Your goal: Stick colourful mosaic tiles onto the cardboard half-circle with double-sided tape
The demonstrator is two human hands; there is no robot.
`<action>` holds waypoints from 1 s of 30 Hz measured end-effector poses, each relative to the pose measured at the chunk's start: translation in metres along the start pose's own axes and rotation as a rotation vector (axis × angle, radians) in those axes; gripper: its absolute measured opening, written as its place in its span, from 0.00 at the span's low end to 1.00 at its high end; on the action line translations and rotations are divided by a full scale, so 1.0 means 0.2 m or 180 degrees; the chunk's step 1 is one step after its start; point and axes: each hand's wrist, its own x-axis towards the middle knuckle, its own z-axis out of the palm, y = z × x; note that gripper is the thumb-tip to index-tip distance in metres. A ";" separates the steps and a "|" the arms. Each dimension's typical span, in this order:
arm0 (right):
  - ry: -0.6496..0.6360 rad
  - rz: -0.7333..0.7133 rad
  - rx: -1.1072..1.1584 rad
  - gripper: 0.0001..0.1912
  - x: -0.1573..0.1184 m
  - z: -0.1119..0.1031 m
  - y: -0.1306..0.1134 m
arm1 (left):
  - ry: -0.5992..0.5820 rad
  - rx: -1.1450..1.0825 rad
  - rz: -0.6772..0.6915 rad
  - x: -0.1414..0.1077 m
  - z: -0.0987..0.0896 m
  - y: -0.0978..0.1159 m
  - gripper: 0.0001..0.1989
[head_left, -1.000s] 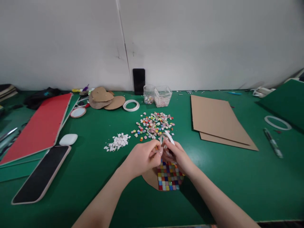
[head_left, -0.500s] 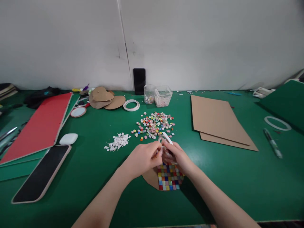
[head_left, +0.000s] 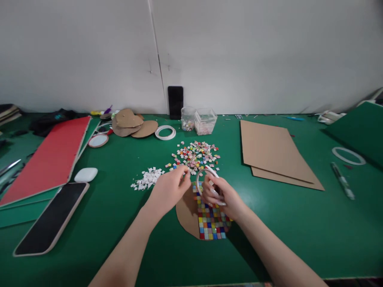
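A pale wall (head_left: pixel 239 52) stands behind a green table (head_left: pixel 179 263). On the left side lies a red board (head_left: pixel 49 159), and on the right two brown cardboard sheets (head_left: pixel 269 151) overlap. Behind the red board sits a black bag (head_left: pixel 44 125) with a teal marking, too blurred to read. A large phone (head_left: pixel 50 219) lies screen up at the near left.

Between the forearms lies a roundish piece of cardboard (head_left: pixel 187 211); rows of small coloured tiles (head_left: pixel 209 229) cover its right part, and its left part is bare brown. The left hand (head_left: pixel 170 185) is at the upper left of this piece, its fingers bent and the fingertips drawn together; I cannot tell whether anything is pinched between them. The right hand (head_left: pixel 221 195) is over the tiled part, fingers curled closely around a roll of white tape (head_left: pixel 212 172). The roll stands tilted in that grip, just right of the left hand and apart from it.

Beyond the hands is a loose heap of coloured squares (head_left: pixel 194 155), with a clear box (head_left: pixel 206 121) and a clear cup (head_left: pixel 188 119) behind it. White scraps (head_left: pixel 148 178) are piled near the left hand. At the far right lies a pen (head_left: pixel 342 181), its print too small to read.
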 end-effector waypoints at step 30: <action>0.0515 -0.0321 -0.0393 0.20 0.01 0.03 0.00 | -0.0510 0.0301 -0.1806 0.00 -0.19 -0.24 0.13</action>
